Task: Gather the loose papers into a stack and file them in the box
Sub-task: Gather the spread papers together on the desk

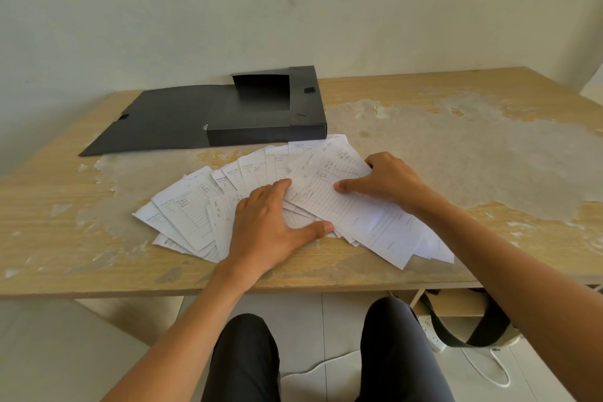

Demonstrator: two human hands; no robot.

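Several white printed papers (195, 206) lie fanned out across the near middle of the wooden table (49, 206). My left hand (270, 225) lies flat on the middle of the fan, fingers spread, pressing the sheets down. My right hand (385, 179) grips the right-hand sheets, thumb on top and fingers curled over their far edge. Behind the papers lies the black file box (270, 108), open, with its lid flap spread flat to the left.
The table's surface is worn and peeling, with the wall close behind it. Its near edge runs just under my forearms. Below, I see my knees, a white power strip (430, 333) with cables and a black strap (483, 330) on the floor.
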